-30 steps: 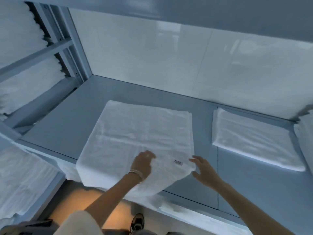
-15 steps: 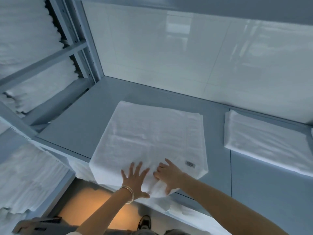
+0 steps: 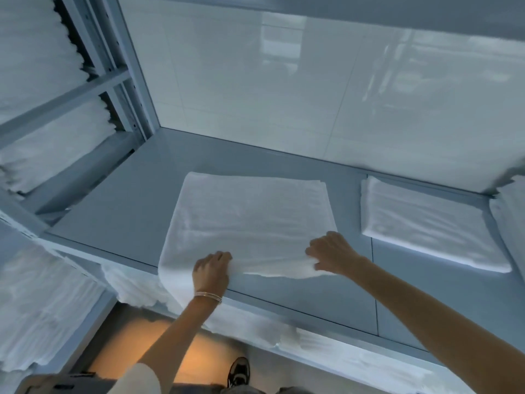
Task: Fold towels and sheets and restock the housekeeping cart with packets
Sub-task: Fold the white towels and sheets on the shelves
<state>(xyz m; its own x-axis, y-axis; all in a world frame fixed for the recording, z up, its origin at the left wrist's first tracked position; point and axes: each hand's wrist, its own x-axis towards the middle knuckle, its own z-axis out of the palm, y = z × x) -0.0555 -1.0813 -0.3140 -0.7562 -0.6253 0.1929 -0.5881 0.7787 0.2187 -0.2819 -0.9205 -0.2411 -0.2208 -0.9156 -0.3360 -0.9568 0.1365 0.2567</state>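
A white folded towel (image 3: 250,220) lies flat on the grey shelf (image 3: 119,211), its near edge seemingly lifted.

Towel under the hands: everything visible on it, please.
The white towel looks like soft terry, folded into a layered rectangle, lying flat on the grey shelf. Layered edges show at its far right corner. Its near edge is lifted off the shelf: the left hand and right hand each grip it. A second folded towel lies apart, to its right.
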